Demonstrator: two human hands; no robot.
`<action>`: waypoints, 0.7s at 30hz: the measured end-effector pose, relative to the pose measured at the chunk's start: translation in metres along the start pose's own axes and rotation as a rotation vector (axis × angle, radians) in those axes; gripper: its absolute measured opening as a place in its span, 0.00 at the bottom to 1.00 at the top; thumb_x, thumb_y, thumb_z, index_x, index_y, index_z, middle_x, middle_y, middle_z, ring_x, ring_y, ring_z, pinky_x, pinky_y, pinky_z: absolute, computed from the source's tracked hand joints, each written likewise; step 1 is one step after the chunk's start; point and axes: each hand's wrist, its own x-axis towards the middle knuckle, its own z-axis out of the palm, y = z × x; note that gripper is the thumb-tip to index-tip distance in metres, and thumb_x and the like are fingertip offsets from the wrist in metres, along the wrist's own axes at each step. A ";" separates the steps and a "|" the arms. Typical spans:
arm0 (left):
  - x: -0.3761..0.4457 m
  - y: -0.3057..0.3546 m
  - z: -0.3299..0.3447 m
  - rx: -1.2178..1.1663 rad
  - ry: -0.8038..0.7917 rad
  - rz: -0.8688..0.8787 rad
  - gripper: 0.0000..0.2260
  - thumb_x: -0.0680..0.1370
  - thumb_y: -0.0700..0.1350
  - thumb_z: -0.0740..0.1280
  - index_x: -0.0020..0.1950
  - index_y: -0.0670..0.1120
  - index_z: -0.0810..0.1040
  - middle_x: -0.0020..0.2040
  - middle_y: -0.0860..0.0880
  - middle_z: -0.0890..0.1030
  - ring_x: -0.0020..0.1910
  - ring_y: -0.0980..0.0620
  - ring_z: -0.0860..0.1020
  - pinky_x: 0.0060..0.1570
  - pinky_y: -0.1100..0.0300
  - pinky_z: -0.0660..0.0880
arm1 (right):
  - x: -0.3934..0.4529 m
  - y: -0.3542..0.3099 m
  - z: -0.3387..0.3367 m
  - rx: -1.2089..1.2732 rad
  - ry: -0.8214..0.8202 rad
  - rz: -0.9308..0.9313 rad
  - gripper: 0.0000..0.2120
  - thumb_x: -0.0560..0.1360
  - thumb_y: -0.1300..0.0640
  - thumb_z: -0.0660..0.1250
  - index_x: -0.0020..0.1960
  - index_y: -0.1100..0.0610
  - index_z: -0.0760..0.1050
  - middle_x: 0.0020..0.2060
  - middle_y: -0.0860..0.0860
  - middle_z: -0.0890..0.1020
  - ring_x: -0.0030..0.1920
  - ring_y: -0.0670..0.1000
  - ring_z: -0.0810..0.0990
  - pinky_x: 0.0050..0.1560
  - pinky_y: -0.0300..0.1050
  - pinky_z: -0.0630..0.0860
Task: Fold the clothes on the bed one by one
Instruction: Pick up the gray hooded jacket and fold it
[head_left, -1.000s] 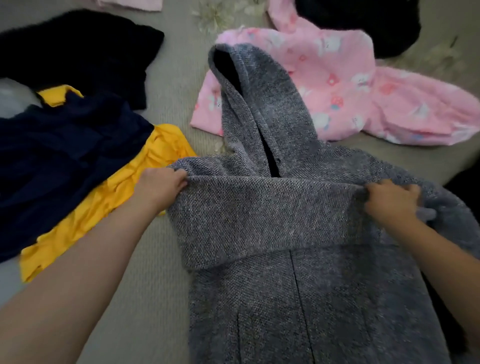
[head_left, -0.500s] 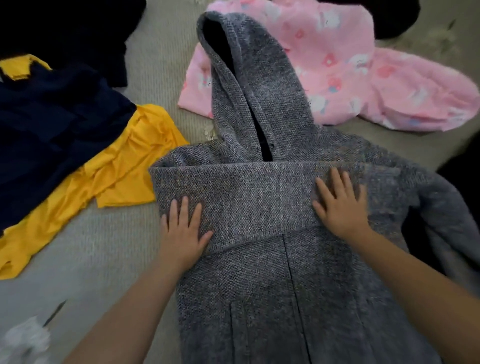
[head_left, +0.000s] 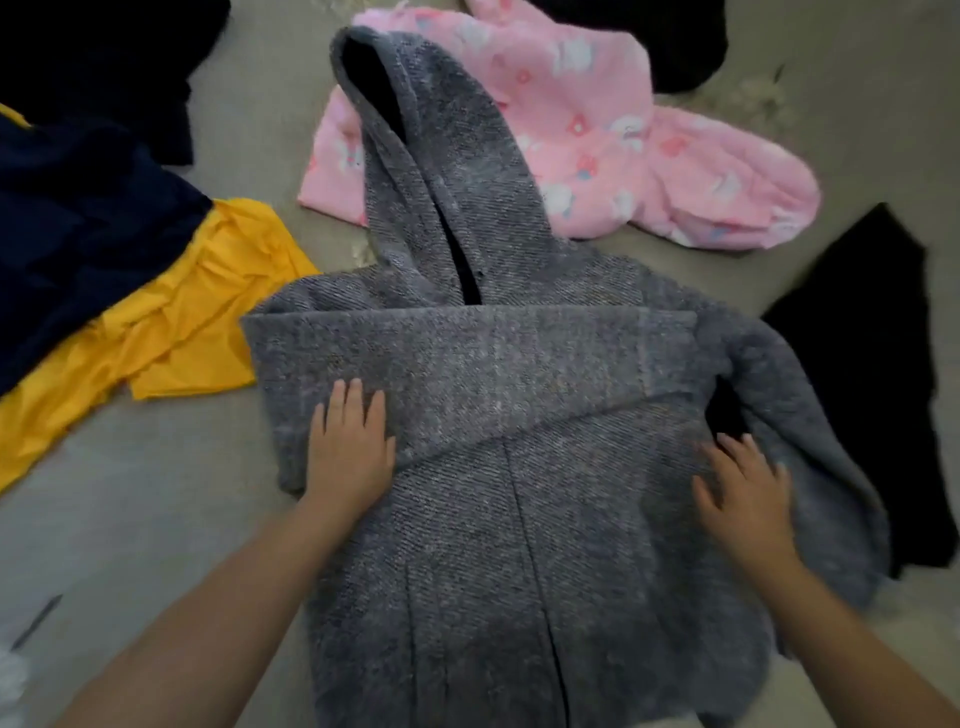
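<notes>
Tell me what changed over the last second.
Both hands let go of the folded sleeve on the grey hoodie. The left hand now presses flat on it; the right hand slid outward toward the other sleeve. The hood and surrounding clothes stayed put.

grey hoodie (head_left: 519, 364), pink printed garment (head_left: 597, 130), yellow cloth (head_left: 208, 312), navy garment (head_left: 78, 234).

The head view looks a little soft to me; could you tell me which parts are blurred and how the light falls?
Head view: the right hand is motion-smeared, its fingertips ghosted; the left hand is sharper, flat on the grey hoodie. Head view: light is dim and even, no glare; the black garment loses all detail.
</notes>
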 end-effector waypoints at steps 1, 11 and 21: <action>-0.007 0.011 0.007 -0.054 0.050 0.069 0.27 0.81 0.52 0.52 0.75 0.43 0.49 0.76 0.42 0.46 0.75 0.44 0.43 0.72 0.50 0.45 | -0.015 0.017 -0.007 -0.003 0.064 0.070 0.18 0.71 0.64 0.69 0.60 0.67 0.74 0.62 0.65 0.73 0.68 0.65 0.66 0.65 0.67 0.57; -0.059 0.145 0.076 -0.084 -0.074 0.344 0.29 0.80 0.57 0.46 0.75 0.43 0.39 0.75 0.45 0.38 0.74 0.48 0.35 0.70 0.56 0.35 | -0.078 0.138 -0.003 0.138 -0.032 0.588 0.39 0.72 0.49 0.69 0.73 0.64 0.53 0.71 0.63 0.62 0.70 0.61 0.61 0.65 0.57 0.63; -0.080 0.197 0.099 0.201 -0.261 0.113 0.33 0.79 0.60 0.47 0.74 0.44 0.35 0.75 0.44 0.34 0.74 0.46 0.35 0.72 0.50 0.39 | -0.025 0.208 0.013 0.503 -0.085 0.628 0.17 0.75 0.60 0.65 0.61 0.66 0.72 0.56 0.63 0.78 0.56 0.62 0.75 0.48 0.48 0.70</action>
